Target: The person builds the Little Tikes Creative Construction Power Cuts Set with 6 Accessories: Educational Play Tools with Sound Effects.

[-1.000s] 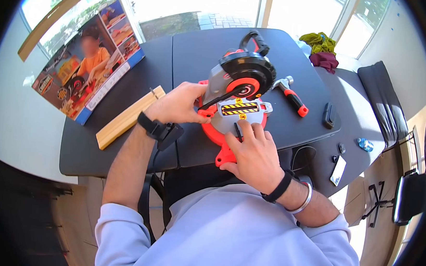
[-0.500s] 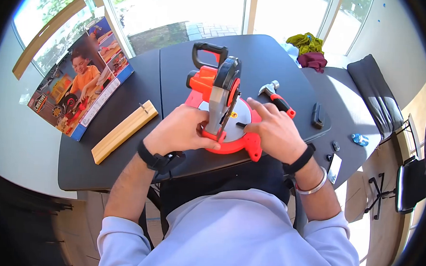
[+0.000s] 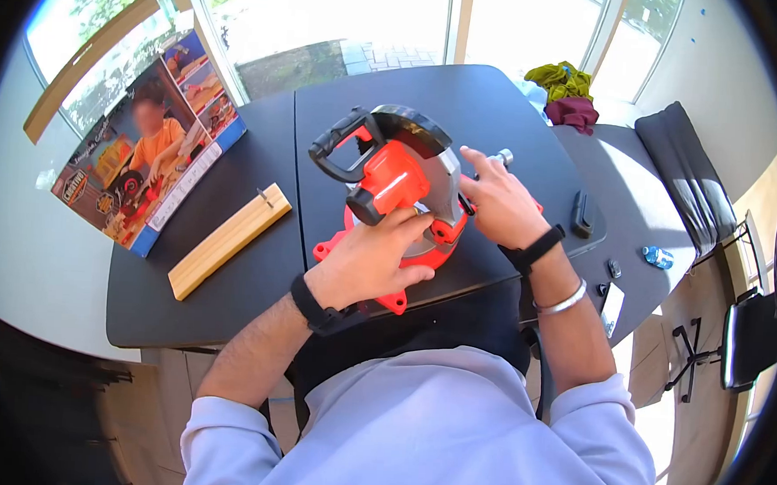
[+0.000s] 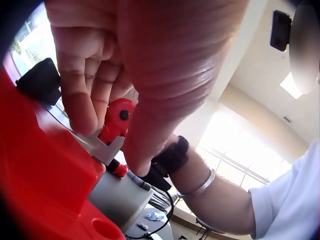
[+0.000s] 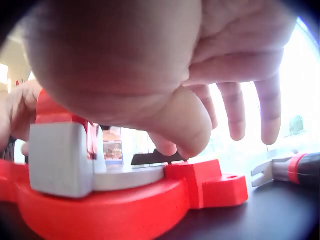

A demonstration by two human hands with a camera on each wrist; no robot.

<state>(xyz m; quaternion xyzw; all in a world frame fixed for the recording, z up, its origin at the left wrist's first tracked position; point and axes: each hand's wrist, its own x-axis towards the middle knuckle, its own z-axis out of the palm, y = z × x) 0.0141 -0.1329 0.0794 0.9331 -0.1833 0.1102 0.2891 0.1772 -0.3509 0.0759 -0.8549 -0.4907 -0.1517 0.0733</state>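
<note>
A red, grey and black toy miter saw [image 3: 392,183] stands on the table, its black handle [image 3: 345,144] toward the left. My left hand [image 3: 370,255] is at the saw's near side, fingertips right at the body below the motor housing. In the left wrist view its fingers [image 4: 75,107] are fairly straight, with the thumb apart. My right hand [image 3: 505,205] is on the saw's right side; thumb and index finger pinch a small flat black piece [image 5: 150,158] over the grey turntable [image 5: 130,177]. The other fingers stretch outward.
Beyond the right hand lies a hammer [image 5: 287,170], mostly hidden in the head view. A wooden board [image 3: 230,241] with a nail in it lies left. A picture box [image 3: 147,146] stands at the back left. A black case [image 3: 582,213] lies near the table's right edge.
The saw has turned, its handle swinging left and nearer. My left hand has shifted right and its fingers have loosened. My right hand stays at the saw's right side.
</note>
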